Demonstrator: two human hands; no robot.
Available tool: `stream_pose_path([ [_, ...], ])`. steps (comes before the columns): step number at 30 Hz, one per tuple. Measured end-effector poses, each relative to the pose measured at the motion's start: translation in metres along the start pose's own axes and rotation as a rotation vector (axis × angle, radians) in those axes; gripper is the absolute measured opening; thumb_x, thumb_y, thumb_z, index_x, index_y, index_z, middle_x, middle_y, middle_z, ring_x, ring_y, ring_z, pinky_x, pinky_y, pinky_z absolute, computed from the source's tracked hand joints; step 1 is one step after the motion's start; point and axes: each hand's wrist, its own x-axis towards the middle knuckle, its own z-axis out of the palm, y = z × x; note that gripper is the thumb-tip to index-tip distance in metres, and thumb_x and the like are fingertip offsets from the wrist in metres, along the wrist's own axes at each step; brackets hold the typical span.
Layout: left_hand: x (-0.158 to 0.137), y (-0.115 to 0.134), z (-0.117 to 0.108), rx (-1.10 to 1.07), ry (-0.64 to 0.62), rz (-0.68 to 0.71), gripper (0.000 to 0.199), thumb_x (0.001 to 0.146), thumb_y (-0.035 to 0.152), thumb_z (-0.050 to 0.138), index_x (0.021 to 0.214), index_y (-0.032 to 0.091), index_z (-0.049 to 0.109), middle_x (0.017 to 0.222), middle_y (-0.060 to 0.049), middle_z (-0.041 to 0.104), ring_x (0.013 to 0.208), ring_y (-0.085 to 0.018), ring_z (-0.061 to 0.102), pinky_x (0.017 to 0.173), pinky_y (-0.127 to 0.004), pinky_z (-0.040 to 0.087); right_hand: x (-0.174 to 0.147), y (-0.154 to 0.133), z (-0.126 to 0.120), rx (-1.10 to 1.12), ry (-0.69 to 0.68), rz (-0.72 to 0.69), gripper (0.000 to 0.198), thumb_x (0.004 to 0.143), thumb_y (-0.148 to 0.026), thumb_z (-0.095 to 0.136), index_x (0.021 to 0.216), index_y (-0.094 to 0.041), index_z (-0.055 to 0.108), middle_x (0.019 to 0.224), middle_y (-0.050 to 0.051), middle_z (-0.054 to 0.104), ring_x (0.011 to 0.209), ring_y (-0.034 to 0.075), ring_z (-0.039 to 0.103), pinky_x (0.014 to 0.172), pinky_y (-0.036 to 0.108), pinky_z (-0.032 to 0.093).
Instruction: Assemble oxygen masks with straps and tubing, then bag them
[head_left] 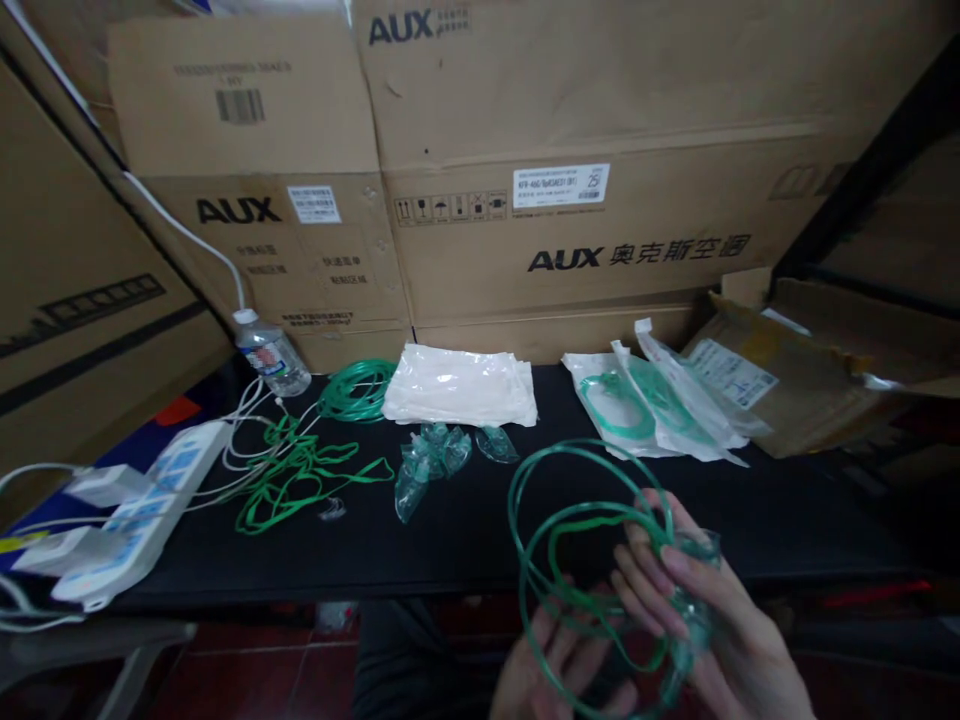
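Observation:
My right hand (720, 610) grips a clear green oxygen mask (694, 610) together with its coiled green tubing (525, 490). The coil hangs out to the left in wide loops, and a thin green elastic strap (559, 545) runs inside them. Low in the view, my left hand (559, 655) is behind the loops with its fingers apart; it is blurred and partly covered by the tubing. On the black table, several clear green mask pieces (431, 455) lie in a small heap, with one more mask piece (496, 445) beside it.
Behind the mask pieces is a stack of white plastic bags (461, 385). Green tubing (360, 390) and tangled green straps (300, 470) lie left. Bagged tubing sets (619, 410) stand right, by an open carton (787, 350). A bottle (274, 355) and power strip (161, 510) are left.

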Motion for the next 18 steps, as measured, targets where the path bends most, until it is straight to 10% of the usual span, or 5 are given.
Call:
stream_pose_path([
  [2, 0.006, 0.021, 0.000, -0.054, 0.059, 0.088, 0.070, 0.055, 0.055, 0.096, 0.120, 0.039, 0.076, 0.143, -0.005, 0.067, 0.144, -0.036, 0.049, 0.110, -0.053, 0.047, -0.005, 0.006, -0.009, -0.020, -0.040, 0.090, 0.029, 0.085, -0.026, 0.078, 0.112, -0.028, 0.067, 0.067, -0.004, 0.055, 0.045, 0.006, 0.044, 0.047, 0.021, 0.040],
  [5, 0.013, 0.041, 0.002, -0.062, 0.219, 0.121, 0.061, 0.055, 0.036, 0.101, 0.111, 0.027, 0.078, 0.097, -0.004, 0.078, 0.091, -0.022, 0.077, 0.089, -0.036, 0.059, -0.012, 0.012, -0.025, -0.019, -0.104, 0.212, 0.032, 0.087, -0.027, 0.077, 0.116, -0.027, 0.065, 0.070, -0.003, 0.059, 0.045, 0.006, 0.047, 0.046, 0.021, 0.039],
  [8, 0.015, 0.046, 0.009, 0.004, 0.310, 0.083, 0.051, 0.059, 0.046, 0.098, 0.095, 0.016, 0.078, 0.063, 0.005, 0.063, 0.048, -0.006, 0.059, 0.063, -0.023, 0.057, -0.013, 0.015, -0.037, -0.018, -0.112, 0.291, 0.038, 0.086, -0.028, 0.079, 0.121, -0.027, 0.063, 0.078, -0.001, 0.064, 0.044, 0.005, 0.047, 0.045, 0.020, 0.039],
  [18, 0.019, 0.046, 0.008, 0.541, 0.029, -0.073, 0.065, 0.074, 0.052, 0.085, 0.128, 0.018, 0.070, 0.074, 0.006, 0.062, 0.036, -0.001, 0.043, 0.048, -0.022, 0.052, 0.026, 0.007, -0.056, -0.194, -0.259, 0.325, 0.032, 0.089, -0.024, 0.078, 0.115, -0.024, 0.059, 0.065, -0.008, 0.058, 0.039, 0.004, 0.046, 0.040, 0.015, 0.040],
])
